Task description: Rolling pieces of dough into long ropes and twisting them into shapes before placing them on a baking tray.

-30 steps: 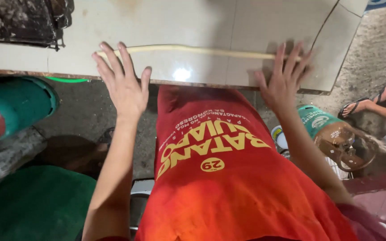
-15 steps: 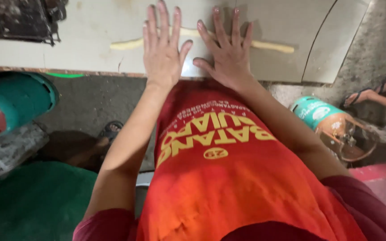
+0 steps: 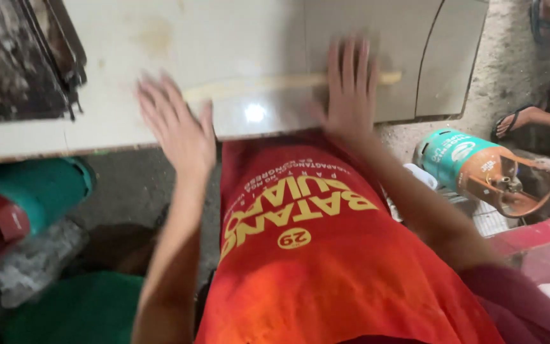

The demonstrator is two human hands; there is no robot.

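We press our flat, spread right hand [image 3: 350,89] on a long pale dough rope [image 3: 256,85] lying across the white tiled counter [image 3: 224,38], our open left hand [image 3: 176,127] hovering beside it, mid-roll; even palm pressure seems needed next.

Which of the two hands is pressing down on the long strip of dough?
The right hand: its palm and fingers lie flat across the pale dough strip on the white counter. The left hand sits nearer the counter's edge, beside the strip's end.
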